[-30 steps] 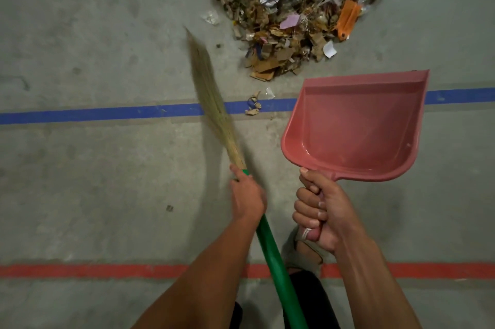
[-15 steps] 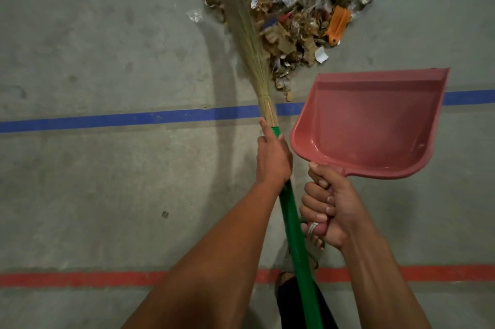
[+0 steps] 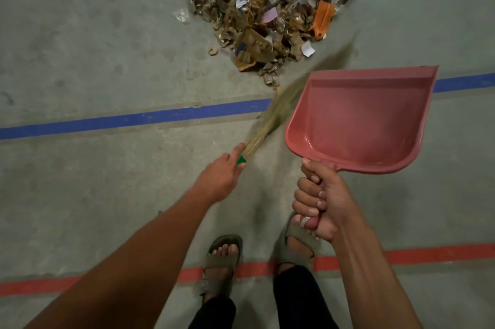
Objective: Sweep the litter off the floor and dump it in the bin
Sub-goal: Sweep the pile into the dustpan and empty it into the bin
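While the left hand [image 3: 223,173] grasps it, the broom [image 3: 270,119] slants up-right beside the right-hand-held [image 3: 321,205] dustpan [image 3: 359,119].

A heap of litter [image 3: 270,12], cardboard scraps, foil and paper, lies beyond the blue line. The blurred grass broom [image 3: 270,117] slants, apparently beside the empty pink dustpan [image 3: 356,119].

- No readable text, label, brand, number or sign is showing anywhere in the head view.
- The litter pile [image 3: 267,7] is showing printed scraps and wrappers, but any print on them is too small and blurred to read.
- The dustpan [image 3: 359,119] is showing no marking that can be read.
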`<state>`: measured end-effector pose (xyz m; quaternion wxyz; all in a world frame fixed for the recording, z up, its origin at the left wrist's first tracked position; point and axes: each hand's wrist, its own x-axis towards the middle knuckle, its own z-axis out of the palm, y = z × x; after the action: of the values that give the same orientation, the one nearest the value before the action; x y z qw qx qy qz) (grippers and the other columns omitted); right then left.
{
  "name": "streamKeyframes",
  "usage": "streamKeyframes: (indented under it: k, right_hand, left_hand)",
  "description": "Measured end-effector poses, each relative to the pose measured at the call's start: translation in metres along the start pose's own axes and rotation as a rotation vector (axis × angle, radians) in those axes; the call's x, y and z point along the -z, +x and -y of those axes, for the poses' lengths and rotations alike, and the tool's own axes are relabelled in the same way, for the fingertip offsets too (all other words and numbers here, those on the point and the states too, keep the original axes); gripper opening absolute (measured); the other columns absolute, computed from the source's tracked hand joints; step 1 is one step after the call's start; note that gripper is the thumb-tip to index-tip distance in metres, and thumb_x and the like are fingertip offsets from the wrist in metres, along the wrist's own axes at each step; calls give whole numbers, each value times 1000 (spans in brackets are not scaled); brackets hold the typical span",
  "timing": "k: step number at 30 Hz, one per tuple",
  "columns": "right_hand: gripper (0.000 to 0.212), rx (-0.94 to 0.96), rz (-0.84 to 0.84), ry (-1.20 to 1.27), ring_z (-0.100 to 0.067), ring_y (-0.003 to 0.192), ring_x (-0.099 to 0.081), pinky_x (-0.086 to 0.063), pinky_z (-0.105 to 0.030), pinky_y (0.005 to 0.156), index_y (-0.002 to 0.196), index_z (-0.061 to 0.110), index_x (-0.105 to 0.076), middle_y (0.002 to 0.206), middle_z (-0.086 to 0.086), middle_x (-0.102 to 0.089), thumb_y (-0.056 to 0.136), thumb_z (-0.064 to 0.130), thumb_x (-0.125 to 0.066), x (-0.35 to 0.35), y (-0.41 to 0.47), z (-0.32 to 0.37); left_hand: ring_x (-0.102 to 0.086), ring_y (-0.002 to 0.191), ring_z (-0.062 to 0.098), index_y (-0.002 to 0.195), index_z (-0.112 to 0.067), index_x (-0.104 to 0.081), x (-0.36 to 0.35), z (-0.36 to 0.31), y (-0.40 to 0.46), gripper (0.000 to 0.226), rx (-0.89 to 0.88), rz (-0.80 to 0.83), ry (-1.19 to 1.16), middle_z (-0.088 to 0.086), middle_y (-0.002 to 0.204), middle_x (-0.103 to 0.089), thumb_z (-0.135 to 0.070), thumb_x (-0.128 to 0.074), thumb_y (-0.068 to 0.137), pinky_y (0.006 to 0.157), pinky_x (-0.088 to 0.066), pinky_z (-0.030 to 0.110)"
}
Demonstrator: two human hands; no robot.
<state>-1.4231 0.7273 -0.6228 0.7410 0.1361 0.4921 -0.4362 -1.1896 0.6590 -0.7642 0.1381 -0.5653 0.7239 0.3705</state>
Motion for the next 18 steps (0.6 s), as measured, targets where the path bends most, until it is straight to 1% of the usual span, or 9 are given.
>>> streamKeyframes:
  k: [1,3,5,7,10,12,15,18]
  right_hand:
    - [41,1,3,-4,-4,30,-16,-14,-16,34,62,22,-37,42,8,-18,98,24,-57,0,0,0]
    - [41,8,2,-11,-4,30,-15,-13,-16,34,62,22,-37,42,8,-18,98,23,-57,-1,0,1]
    - [41,16,5,-20,-4,31,-15,-14,-16,34,62,22,-37,42,9,-18,98,23,-56,-1,1,2]
    - [41,17,11,-33,-4,31,-15,-15,-16,33,63,22,-37,43,9,-18,98,23,-57,-1,2,2]
    - [41,11,7,-34,-4,31,-16,-16,-17,33,62,22,-37,43,8,-19,98,24,-58,-3,1,1]
    - [42,8,8,-35,-4,31,-17,-17,-17,33,62,22,-37,43,8,-19,98,23,-58,-5,0,0]
    - [41,6,16,-40,-5,32,-17,-18,-17,32,62,22,-37,43,8,-20,98,23,-58,-7,-1,-1]
    - [42,5,16,-41,-5,31,-16,-18,-17,32,62,21,-37,43,7,-20,99,23,-58,-8,-1,-1]
  left_hand:
    - [-63,100,36,160,-42,-12,3,11,5,55,26,58,66,13,120,-59,-49,-34,109,88,-52,45]
    - [-63,103,39,158,-44,-12,11,31,18,54,101,84,159,15,123,-58,-48,-32,108,90,-52,48]
    - [-62,102,40,158,-46,-10,24,43,30,54,188,30,191,15,122,-57,-48,-31,109,89,-52,50]
    - [-61,100,39,160,-43,-10,39,48,39,55,231,-44,180,15,117,-54,-46,-31,109,86,-51,50]
    - [-56,89,32,163,-40,-8,59,50,37,57,191,-129,108,11,105,-50,-46,-30,111,79,-46,46]
    - [-56,86,28,162,-41,-8,64,53,26,56,131,-143,60,8,104,-51,-46,-30,111,78,-47,45]
    - [-61,86,28,158,-45,-10,55,57,0,52,46,-103,19,9,110,-58,-47,-30,110,82,-53,49]
    - [-62,86,26,158,-47,-8,36,61,-17,53,35,-21,49,8,114,-58,-50,-29,110,82,-54,48]
